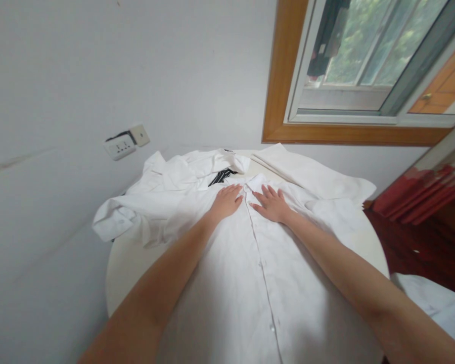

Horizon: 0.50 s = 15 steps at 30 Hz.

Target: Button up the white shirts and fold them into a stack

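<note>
A white button-up shirt lies front side up, its collar toward the far side and its button placket running down the middle. My left hand rests flat on the shirt just left of the placket, near the collar. On the other side of the placket, my right hand lies with fingers spread on the cloth below the collar. Neither hand grips anything. The shirt's sleeves spread out to both sides and blend with other white cloth.
Beneath the shirt is a round pale table against the wall. Crumpled white clothing and a black striped piece lie at the back left, folded white cloth at the back right. More white cloth is at lower right. A socket is on the wall.
</note>
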### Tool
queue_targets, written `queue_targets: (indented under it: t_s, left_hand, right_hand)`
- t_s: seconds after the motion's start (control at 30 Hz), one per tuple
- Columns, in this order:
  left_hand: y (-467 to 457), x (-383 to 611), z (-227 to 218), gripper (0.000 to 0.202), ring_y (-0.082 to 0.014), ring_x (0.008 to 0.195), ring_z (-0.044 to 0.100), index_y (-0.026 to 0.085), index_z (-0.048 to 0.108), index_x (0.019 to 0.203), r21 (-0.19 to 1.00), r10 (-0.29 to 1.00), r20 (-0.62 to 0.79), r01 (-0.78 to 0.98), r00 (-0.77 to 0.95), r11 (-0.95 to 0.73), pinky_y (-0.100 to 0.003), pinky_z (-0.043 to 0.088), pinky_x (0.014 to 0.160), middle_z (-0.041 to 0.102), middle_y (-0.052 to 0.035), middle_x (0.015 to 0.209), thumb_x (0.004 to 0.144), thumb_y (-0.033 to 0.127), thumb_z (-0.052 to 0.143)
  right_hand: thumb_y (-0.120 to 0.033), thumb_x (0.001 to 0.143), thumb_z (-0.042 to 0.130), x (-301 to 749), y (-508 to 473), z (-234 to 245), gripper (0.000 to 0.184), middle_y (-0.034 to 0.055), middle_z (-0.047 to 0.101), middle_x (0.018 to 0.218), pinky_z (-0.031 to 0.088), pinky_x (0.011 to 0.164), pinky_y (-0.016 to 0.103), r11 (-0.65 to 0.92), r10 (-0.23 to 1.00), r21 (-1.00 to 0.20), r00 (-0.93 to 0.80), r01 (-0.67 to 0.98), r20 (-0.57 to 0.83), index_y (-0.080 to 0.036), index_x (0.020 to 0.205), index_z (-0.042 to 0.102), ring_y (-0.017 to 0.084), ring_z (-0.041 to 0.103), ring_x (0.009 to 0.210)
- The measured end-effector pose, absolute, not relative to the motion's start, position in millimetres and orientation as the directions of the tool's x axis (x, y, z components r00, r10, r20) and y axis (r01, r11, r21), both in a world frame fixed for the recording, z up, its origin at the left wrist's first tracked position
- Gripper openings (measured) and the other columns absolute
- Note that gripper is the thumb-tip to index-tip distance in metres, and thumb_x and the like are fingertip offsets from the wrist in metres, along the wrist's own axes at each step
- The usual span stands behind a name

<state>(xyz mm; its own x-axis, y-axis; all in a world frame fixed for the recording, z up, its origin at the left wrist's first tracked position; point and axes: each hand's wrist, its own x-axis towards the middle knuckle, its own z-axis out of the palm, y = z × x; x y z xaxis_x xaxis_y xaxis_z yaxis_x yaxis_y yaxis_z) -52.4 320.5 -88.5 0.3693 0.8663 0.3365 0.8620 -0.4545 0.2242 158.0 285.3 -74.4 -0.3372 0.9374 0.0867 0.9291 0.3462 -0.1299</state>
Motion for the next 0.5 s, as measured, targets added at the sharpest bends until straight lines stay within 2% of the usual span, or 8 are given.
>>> queue_targets:
  t_s: [0.1,0.17,0.23,0.33,0.5]
  left_hand:
    - [328,-55,-87,0.043,-0.0206,0.126,0.053,0.016,0.052,0.135,0.234,0.865,0.393,0.875,0.313,-0.423,-0.034,0.038,0.109,0.059,-0.011,0.135,0.094,0.027,0.046]
    - [329,-54,-85,0.04,-0.0207,0.122,0.056,0.015,0.055,0.132,0.221,0.868,0.407,0.891,0.286,-0.398,-0.034,0.039,0.107,0.062,-0.0111,0.131,0.094,0.025,0.046]
    - [327,-51,-82,0.038,-0.0215,0.119,0.057,0.014,0.058,0.129,0.195,0.873,0.401,0.906,0.277,-0.377,-0.034,0.04,0.106,0.064,-0.0112,0.128,0.094,0.025,0.046]
    - [323,-47,-75,0.037,-0.0221,0.114,0.06,0.016,0.059,0.128,0.147,0.887,0.371,0.925,0.276,-0.349,-0.034,0.043,0.101,0.066,-0.0113,0.125,0.096,0.026,0.045]
    - [324,-42,-63,0.033,-0.0223,0.104,0.065,0.019,0.067,0.111,0.029,0.917,0.28,0.953,0.283,-0.303,-0.033,0.048,0.091,0.072,-0.0114,0.106,0.098,0.026,0.038]
  right_hand:
    - [-0.064,0.093,0.034,157,286,-74,0.069,0.0173,0.027,0.157,0.017,0.112,0.06,0.342,0.933,-0.147,-0.318,0.928,0.168,-0.023,0.148,0.037,0.033,0.022,0.145]
    - [-0.063,0.093,0.035,157,286,-73,0.069,0.0174,0.022,0.159,0.019,0.111,0.061,0.355,0.926,-0.151,-0.325,0.923,0.19,-0.024,0.15,0.032,0.033,0.023,0.144]
    - [-0.063,0.094,0.032,156,286,-72,0.065,0.0151,0.017,0.161,0.018,0.109,0.064,0.373,0.923,-0.14,-0.351,0.917,0.158,-0.031,0.151,0.03,0.035,0.022,0.145]
    - [-0.062,0.096,0.026,156,288,-69,0.057,0.0105,0.018,0.161,0.012,0.108,0.069,0.383,0.923,-0.113,-0.378,0.917,0.07,-0.04,0.148,0.035,0.038,0.015,0.146]
    - [-0.065,0.095,0.022,155,292,-64,0.059,0.0076,0.014,0.163,0.008,0.108,0.07,0.369,0.927,-0.128,-0.375,0.921,-0.027,-0.043,0.15,0.029,0.038,0.007,0.147]
